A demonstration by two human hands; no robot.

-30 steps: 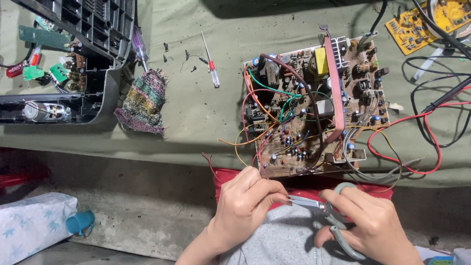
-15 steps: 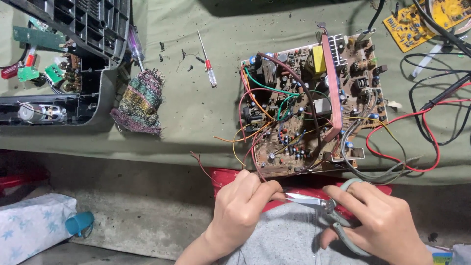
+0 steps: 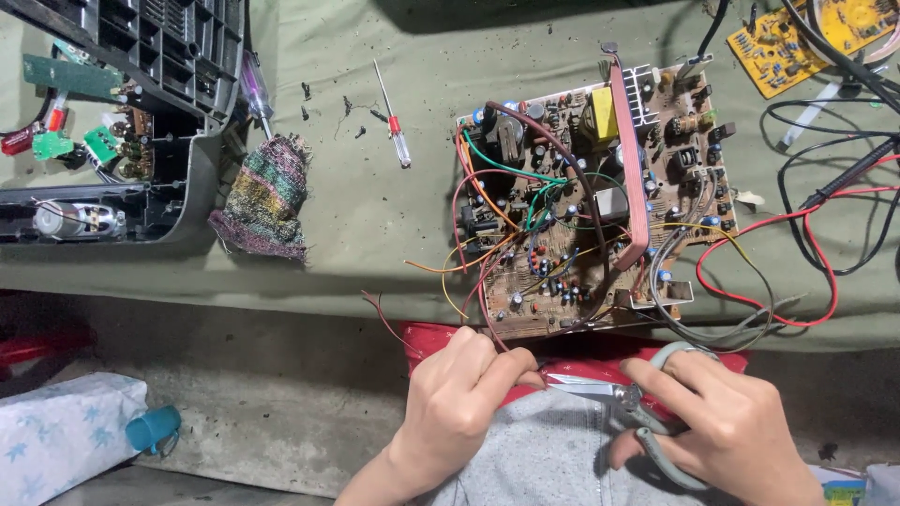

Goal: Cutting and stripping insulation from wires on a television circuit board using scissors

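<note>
Circuit board (image 3: 600, 201) brown, yellow block, red, green, orange wires. Scissors (image 3: 647, 422) grey-handled, silver blades. Cloth (image 3: 394, 215) olive green. Knitted pouch (image 3: 264, 199) multicoloured stripes. Screwdriver (image 3: 394, 117) red-handled. Casing (image 3: 159, 103) dark grey.

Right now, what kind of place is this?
Likely an informal electronics repair bench: a bare circuit board trailing loose wires on a green cloth, a red-handled screwdriver, and an opened black appliance casing. The right hand holds scissors.
</note>
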